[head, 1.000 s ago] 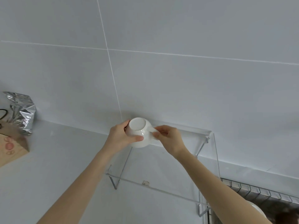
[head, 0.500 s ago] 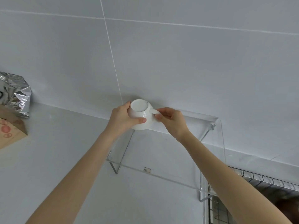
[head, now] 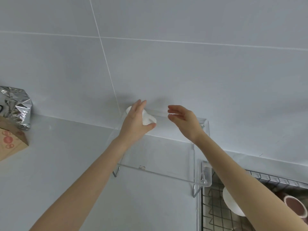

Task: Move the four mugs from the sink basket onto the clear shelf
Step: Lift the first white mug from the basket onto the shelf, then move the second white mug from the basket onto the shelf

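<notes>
A white mug [head: 147, 119] stands upside down at the back left of the clear shelf [head: 166, 172], close to the wall. My left hand [head: 135, 124] is against its left side with fingers straight and spread, the thumb touching its front, and hides most of it. My right hand [head: 183, 120] hovers open to the right of the mug, apart from it. At the lower right is the wire sink basket [head: 211, 212], holding a white mug [head: 231, 205] and a pink mug [head: 295, 207], both partly hidden by my right forearm.
A crumpled silver foil bag [head: 16, 105] and a brown cardboard box [head: 10, 144] stand on the counter at the far left. The tiled wall rises right behind the shelf. The shelf's right end reaches the basket's edge.
Both hands held the mug above the shelf's back edge. Now it rests on the shelf, my right hand has let go and moved right, and my left hand's fingers have opened.
</notes>
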{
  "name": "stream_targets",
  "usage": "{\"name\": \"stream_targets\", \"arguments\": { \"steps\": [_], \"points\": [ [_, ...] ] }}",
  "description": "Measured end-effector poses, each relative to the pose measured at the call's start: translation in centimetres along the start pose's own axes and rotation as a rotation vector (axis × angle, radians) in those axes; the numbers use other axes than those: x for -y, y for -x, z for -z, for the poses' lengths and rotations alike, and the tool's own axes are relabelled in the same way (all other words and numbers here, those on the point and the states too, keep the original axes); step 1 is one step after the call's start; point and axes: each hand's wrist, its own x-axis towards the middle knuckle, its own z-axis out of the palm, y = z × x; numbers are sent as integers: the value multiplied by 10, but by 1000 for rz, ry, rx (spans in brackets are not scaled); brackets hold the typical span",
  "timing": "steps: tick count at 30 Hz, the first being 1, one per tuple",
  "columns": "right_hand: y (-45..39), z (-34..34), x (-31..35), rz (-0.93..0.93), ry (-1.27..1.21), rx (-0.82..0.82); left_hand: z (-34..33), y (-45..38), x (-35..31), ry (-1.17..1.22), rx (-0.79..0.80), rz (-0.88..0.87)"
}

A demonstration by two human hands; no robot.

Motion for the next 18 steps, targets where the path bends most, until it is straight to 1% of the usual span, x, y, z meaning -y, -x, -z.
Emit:
{"name": "stream_targets", "arguments": {
  "steps": [3, 8, 12, 15, 18],
  "points": [
    [29, 36, 7, 33, 5, -52, -19, 15, -39, 89, 43, -102],
    [93, 101, 6, 25, 20, -192, -64, 48, -102, 251, 226, -154],
    [141, 140, -18, -59, 53, -268, -107, 72, -133, 316, 348, -155],
    [172, 162, -44, -141, 98, -320, -145, 87, -149, 321, 468, -151],
    [195, 177, -78, -237, 174, -319, -182, 99, -156, 285, 572, -134]
  ]
}}
